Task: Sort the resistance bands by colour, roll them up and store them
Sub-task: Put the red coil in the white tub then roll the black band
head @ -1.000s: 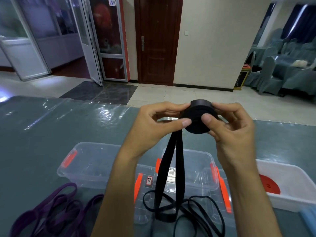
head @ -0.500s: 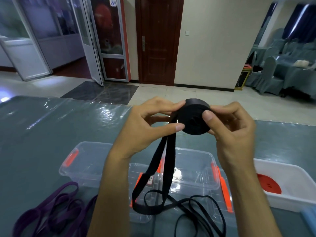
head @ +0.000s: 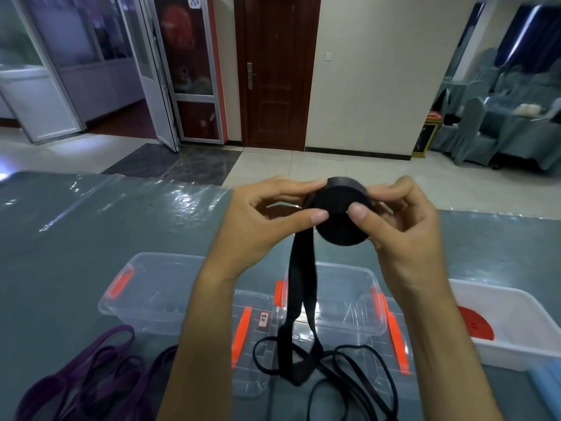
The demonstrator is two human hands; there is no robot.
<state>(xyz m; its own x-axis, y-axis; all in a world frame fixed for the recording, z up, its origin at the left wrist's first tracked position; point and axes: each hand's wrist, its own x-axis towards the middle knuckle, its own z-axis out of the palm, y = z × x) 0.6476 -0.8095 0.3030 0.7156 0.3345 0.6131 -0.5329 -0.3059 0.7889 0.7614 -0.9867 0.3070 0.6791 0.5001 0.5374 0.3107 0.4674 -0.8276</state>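
A black resistance band (head: 340,221) is wound into a thick roll held up above the table. My left hand (head: 258,226) pinches its left side and my right hand (head: 400,226) grips its right side, thumb on the face. The unrolled tail (head: 299,302) hangs down as a double strap to the table. More thin black bands (head: 349,375) lie tangled below it. Purple bands (head: 91,372) lie heaped at the lower left.
Two clear plastic boxes (head: 151,287) (head: 349,302) with orange clips stand side by side on the grey table, with their lids in front. A white bin (head: 501,305) holding a red roll (head: 475,325) is at the right. Something blue shows at the lower right corner.
The roll has turned a little between my hands and the hanging tail has shortened and swung slightly right. Both hands kept their hold.
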